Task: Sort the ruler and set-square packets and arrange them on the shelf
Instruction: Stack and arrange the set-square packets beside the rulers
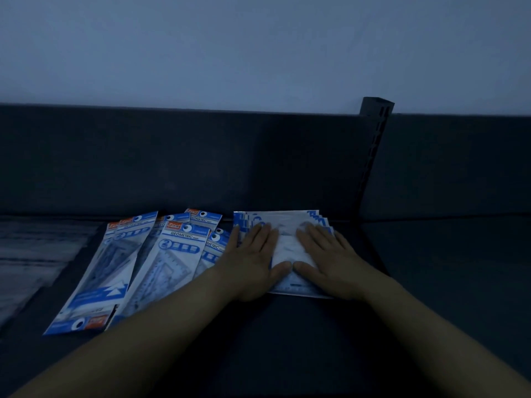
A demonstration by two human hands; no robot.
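While both the left hand and right hand press flat, fingers straight, on the sorted stack, squaring seems underway; next, probably, the loose packets beside it need gathering.

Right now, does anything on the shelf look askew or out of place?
Yes: the geometric packets at left lie fanned and overlapping at different angles. The stack under the left hand and right hand is tidier, corners slightly staggered.

Palms down, side by side: left grip flat, fingers straight and close together; right grip flat, fingers slightly spread. Thumb tips nearly meet. Left forearm and right forearm bare, converging forward from lower corners.
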